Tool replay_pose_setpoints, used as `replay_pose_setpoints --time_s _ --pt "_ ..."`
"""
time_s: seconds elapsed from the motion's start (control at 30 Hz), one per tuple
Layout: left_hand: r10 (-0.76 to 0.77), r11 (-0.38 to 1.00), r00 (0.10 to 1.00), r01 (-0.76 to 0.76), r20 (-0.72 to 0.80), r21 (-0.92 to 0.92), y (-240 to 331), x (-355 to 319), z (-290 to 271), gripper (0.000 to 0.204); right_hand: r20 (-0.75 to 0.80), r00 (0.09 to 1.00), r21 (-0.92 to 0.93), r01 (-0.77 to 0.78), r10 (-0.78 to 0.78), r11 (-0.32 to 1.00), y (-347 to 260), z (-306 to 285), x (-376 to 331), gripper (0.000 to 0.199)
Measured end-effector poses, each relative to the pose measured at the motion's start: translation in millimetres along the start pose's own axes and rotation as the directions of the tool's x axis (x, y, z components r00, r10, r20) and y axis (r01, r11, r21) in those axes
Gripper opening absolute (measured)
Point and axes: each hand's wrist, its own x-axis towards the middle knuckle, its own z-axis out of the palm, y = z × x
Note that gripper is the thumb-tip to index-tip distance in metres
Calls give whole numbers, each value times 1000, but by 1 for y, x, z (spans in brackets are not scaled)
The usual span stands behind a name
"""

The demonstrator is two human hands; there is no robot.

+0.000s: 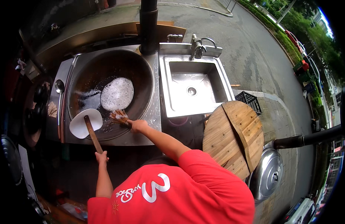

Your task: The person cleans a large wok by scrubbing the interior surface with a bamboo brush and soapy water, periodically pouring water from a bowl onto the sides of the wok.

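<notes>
My left hand (pixel 102 156) grips the wooden handle of a white ladle (pixel 85 123), its round bowl resting on the wok's rim at seven o'clock, handle slanting back toward me. My right hand (pixel 137 125) holds a stubby brown bristle brush (pixel 119 117), bristles splayed, pointing toward ten o'clock inside the wet wok.

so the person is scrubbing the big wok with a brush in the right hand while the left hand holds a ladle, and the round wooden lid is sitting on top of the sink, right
Not quite. The head view shows the round wooden lid leaning off to the right of the sink, not on top of it; the basin is uncovered. The rest holds: the right hand works a brush in the wok, and the left hand holds the ladle.
</notes>
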Motion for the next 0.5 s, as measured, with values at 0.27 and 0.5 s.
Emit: replay_pose_setpoints --time_s 0.27,0.5 --pt "-17 993 989 35 149 -114 -2 -4 3 40 -71 997 -37 -47 44 998 -2 6 -4 72" --pt "-55 990 980 79 190 -119 1 1 5 41 -94 996 -116 -18 7 993 2 15 6 69"
